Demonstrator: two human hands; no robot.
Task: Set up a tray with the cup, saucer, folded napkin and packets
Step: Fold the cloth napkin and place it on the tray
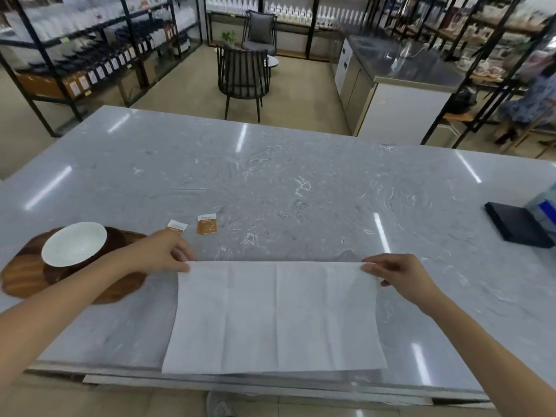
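A large white napkin point(275, 317) lies spread flat near the front edge of the grey marble table point(270, 182). My left hand point(168, 251) pinches its far left corner and my right hand point(400, 273) pinches its far right corner. At the left a brown wooden tray point(24, 275) holds a white saucer point(73, 243). Two orange-and-white packets lie beyond my left hand: one packet point(176, 227) is partly covered by it, the other packet point(206, 224) lies free. No cup is in view.
A black flat object point(516, 224) lies at the table's right edge beside a blue-and-clear item point(544, 206). Beyond the table stand a dark chair point(243, 76), shelving with bottles and a counter. A person sits at the far right.
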